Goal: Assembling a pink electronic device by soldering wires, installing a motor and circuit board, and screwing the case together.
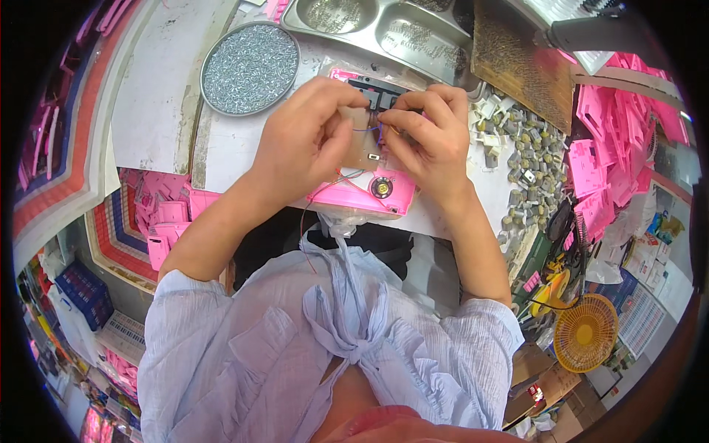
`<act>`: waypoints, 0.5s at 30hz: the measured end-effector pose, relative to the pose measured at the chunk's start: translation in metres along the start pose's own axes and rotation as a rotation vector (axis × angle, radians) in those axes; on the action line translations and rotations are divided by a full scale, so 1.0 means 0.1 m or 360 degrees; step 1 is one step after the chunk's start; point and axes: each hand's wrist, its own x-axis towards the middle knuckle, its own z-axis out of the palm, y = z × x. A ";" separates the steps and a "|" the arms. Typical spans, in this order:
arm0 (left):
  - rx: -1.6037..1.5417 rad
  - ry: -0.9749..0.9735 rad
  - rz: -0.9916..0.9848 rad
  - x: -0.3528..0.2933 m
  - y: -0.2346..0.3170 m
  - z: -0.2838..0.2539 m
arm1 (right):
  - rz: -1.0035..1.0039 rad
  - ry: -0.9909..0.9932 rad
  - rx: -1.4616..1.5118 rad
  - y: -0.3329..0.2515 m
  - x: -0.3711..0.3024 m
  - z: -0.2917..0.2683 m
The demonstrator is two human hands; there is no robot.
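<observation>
Two bare hands work over one pink case [354,198] of smooth plastic lying on the white table [236,151]. One flat, tan board [360,159] sits above the case between the hands, bearing one small, pale, rectangular switch [374,156]. The right hand [434,136] has its thumb and forefinger pinched on one thin blue wire [365,130]. The left hand [306,133] is curled at the board's left edge; whether its fingertips grip cannot be told. One round speaker [382,187] with a dark rim is set in the case's near part.

Beyond stand one round metal dish [240,114] heaped with shiny pins [249,68], too many to count, and one steel tray [354,40], two of its rounded compartments plainly visible. Right of these lie one brown, rough-looking plank [554,103] and dozens of small, blocky, grey-and-beige parts [535,159]. One yellow mesh basket [572,336] sits lower right.
</observation>
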 end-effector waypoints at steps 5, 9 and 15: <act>-0.0078 0.0038 -0.0051 0.03 -0.01 0.03 | 0.0012 -0.0011 -0.0043 0.02 -0.05 -0.02; 0.0260 -0.0057 0.0158 0.01 0.00 0.14 | 0.0024 0.0009 -0.0041 0.04 -0.08 0.02; 0.0463 -0.0053 0.0431 0.09 -0.15 0.14 | 0.0050 0.0039 -0.0043 0.03 -0.11 0.03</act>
